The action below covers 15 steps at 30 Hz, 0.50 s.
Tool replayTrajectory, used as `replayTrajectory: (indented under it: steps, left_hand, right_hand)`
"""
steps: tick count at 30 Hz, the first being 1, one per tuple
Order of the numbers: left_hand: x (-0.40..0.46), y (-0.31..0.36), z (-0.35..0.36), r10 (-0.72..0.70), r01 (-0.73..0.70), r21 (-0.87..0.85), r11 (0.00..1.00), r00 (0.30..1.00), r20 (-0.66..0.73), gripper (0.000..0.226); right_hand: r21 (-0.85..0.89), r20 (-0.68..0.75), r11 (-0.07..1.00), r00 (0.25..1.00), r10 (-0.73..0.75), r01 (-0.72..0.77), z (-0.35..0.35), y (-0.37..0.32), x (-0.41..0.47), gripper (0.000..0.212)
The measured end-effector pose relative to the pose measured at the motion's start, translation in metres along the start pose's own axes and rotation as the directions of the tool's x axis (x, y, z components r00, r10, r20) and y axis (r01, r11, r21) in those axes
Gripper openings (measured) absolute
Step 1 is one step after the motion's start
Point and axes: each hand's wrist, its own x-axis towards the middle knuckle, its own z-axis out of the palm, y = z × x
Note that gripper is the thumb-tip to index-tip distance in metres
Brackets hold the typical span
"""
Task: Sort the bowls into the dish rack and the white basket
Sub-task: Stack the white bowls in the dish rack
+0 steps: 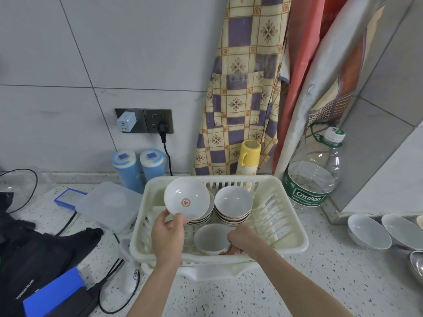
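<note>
Over the white basket (290, 203), left hand (168, 236) tilts red-marked bowl (186, 197) toward camera.

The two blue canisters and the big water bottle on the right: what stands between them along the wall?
In the head view, a yellow flask stands between the blue canisters and the water bottle, before a hanging checked apron.

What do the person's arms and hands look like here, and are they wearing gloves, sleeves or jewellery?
Both hands are bare, with no gloves. The left hand and the right hand show no rings that I can make out, and neither wrist carries a watch or bracelet. Both forearms are uncovered as far as the bottom edge of the picture, so no sleeve is in view. No markings are visible on them.
</note>
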Motion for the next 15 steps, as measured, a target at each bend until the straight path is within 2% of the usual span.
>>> replayTrajectory:
  steps: [2,6,11,15]
  left_hand:
    - [-0.0004,-0.0001,-0.0001,0.001,-0.001,0.008,1.000,1.000,0.009,0.045]
    - [-0.0010,-0.0011,-0.0001,0.007,-0.007,0.022,1.000,1.000,0.017,0.044]
    - [-0.0007,-0.0012,-0.0004,0.046,-0.046,0.040,0.998,0.999,0.009,0.030]
    - [-0.0008,-0.0021,-0.0008,0.053,-0.054,0.067,0.996,0.998,0.021,0.024]
  right_hand:
    - [-0.032,0.019,0.999,1.000,0.015,-0.014,-0.0007,-0.0013,-0.0009,0.005]
    - [-0.019,0.077,1.000,0.997,0.025,-0.024,-0.0032,-0.0029,-0.0027,0.015]
    - [-0.068,0.120,0.997,0.992,0.043,-0.036,-0.0033,-0.0018,0.0005,0.024]
    - [-0.016,0.140,0.999,0.989,0.048,-0.046,-0.0026,-0.0016,0.0050,0.029]
